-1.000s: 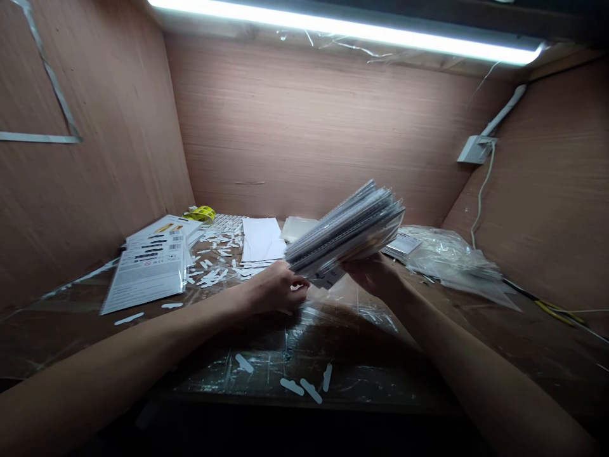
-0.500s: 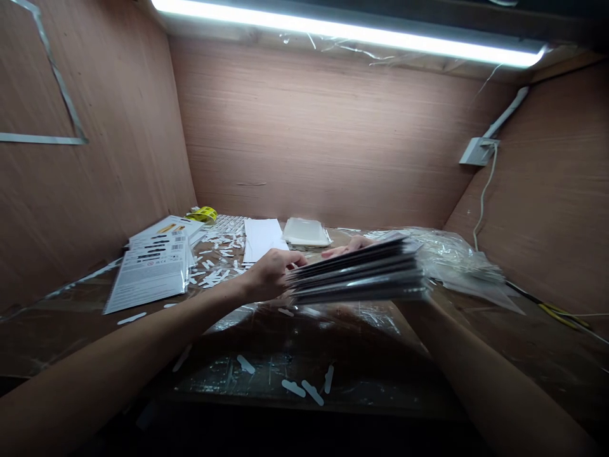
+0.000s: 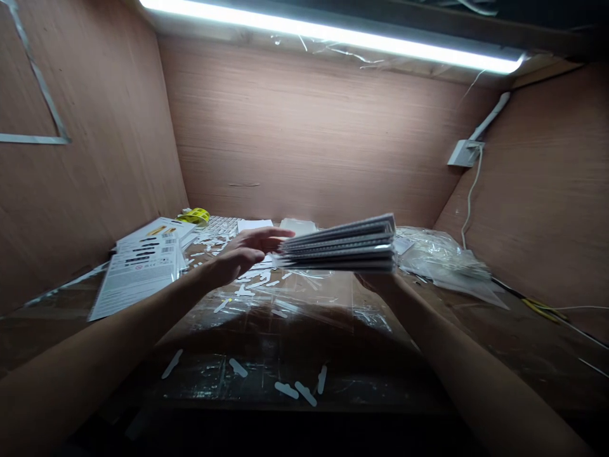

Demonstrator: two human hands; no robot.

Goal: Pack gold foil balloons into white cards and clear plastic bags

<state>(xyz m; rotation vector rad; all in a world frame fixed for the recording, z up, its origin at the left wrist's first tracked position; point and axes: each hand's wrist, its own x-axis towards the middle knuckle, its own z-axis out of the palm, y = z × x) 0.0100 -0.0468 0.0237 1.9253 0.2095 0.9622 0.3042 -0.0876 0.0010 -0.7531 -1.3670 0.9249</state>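
Observation:
A thick stack of thin flat cards (image 3: 340, 247), seemingly in clear plastic sleeves, is held above the table and seen nearly edge-on. My right hand (image 3: 375, 280) supports it from below at the right end; most of its fingers are hidden under the stack. At the left end is my left hand (image 3: 247, 251), its fingers stretched out towards the stack's edge and the thumb apart. Whether those fingertips touch the cards I cannot tell. Below the stack, loose white hang tabs (image 3: 286, 390) lie scattered on the table.
Printed cards (image 3: 137, 276) are piled at the left wall, with a yellow tape roll (image 3: 196, 216) behind them. White paper (image 3: 254, 225) and a pale stack (image 3: 299, 226) stand at the back. Clear plastic bags (image 3: 435, 251) lie to the right, near a white cable (image 3: 471, 197).
The stack has levelled out and shifted slightly left. My left hand has loosened from its corner and straightened its fingers. My right hand's fingers have dropped from sight behind the stack.

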